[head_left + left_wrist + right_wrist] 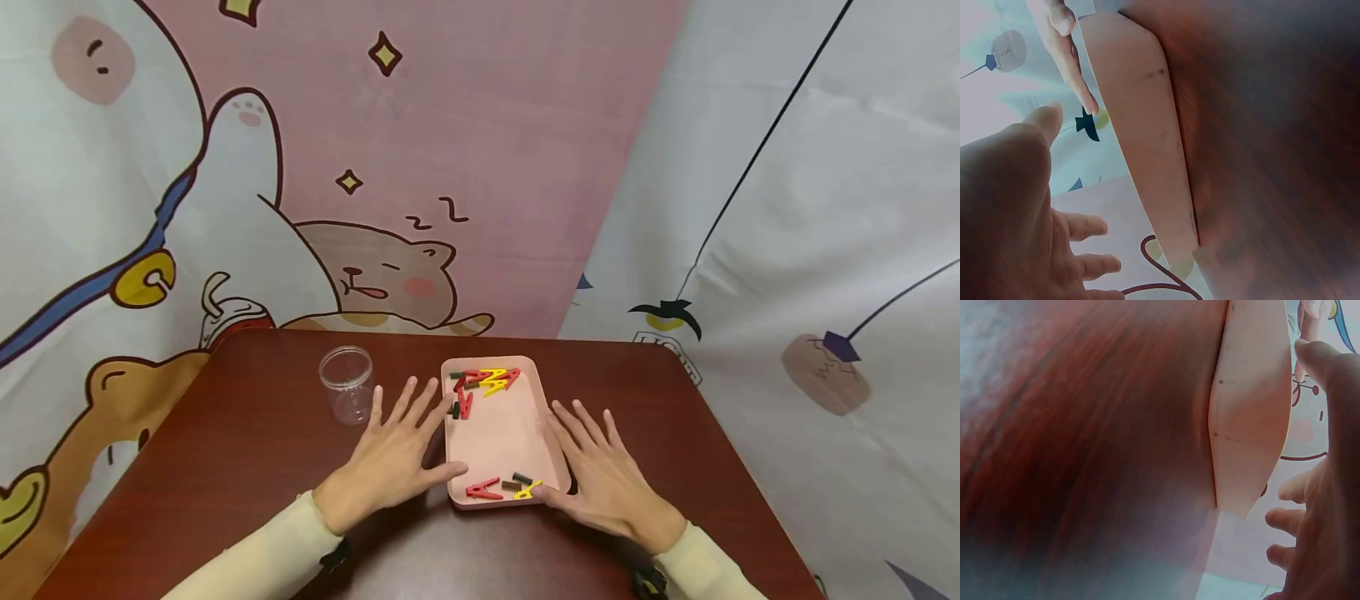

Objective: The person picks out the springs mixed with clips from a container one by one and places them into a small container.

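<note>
A shallow pink tray [495,446] lies on the table between the two hands. My left hand [393,458] is spread by its left side, thumb over the rim; my right hand [607,479] is spread by its right side, thumb near a yellow clip [527,491]. Both hold nothing; I cannot tell whether they touch the tray. At its near end are a red clip [483,490] and dark coil springs [512,486]. Several red and yellow clips [493,387] and dark springs cluster at the far end. Both wrist views show the tray's outer walls [1138,125] beside the fingers.
A clear, round plastic jar [348,392] stands left of the tray, beyond the left hand's fingertips. The dark reddish-brown table [247,450] ends at the back against a cartoon-printed cloth [510,167]. Dark straps show at both wrists.
</note>
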Motion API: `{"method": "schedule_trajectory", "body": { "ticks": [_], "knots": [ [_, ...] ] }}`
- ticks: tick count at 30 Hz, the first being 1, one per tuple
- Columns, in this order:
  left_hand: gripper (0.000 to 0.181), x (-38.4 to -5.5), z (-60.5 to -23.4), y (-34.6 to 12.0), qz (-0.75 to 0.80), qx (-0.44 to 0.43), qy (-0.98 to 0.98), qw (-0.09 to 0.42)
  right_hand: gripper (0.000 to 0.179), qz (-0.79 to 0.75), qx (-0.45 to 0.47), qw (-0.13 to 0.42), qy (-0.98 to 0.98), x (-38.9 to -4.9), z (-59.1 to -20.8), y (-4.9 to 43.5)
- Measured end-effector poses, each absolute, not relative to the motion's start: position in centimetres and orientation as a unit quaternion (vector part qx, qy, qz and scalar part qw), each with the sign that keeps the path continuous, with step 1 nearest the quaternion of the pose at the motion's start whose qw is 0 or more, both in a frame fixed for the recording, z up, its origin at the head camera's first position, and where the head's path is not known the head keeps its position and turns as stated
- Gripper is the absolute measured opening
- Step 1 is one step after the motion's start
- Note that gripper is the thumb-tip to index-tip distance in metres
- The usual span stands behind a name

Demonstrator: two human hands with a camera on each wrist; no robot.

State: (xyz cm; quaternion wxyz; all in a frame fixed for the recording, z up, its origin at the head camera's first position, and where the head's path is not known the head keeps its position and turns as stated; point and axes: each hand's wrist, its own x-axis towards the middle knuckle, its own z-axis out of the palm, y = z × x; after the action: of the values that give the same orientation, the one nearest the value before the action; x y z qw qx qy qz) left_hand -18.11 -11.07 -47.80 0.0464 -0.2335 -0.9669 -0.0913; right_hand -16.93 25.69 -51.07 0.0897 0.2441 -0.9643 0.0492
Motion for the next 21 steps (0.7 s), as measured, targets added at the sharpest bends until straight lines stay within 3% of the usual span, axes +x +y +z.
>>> {"method": "schedule_trajectory", "body": {
  "ticks": [12, 21],
  "knots": [
    [0.102, -20.2, -47.9, -9.8, -0.083, -0.247, -0.965, 0.029, 0.114, 0.064, 0.241, 0.09, -0.964, -16.7, -51.5, 26.7],
    [0.094, -22.2, -47.2, -8.9, -0.072, -0.264, -0.962, 0.012, 0.113, 0.064, 0.248, 0.048, -0.966, -17.2, -51.4, 26.5]
  ]
}}
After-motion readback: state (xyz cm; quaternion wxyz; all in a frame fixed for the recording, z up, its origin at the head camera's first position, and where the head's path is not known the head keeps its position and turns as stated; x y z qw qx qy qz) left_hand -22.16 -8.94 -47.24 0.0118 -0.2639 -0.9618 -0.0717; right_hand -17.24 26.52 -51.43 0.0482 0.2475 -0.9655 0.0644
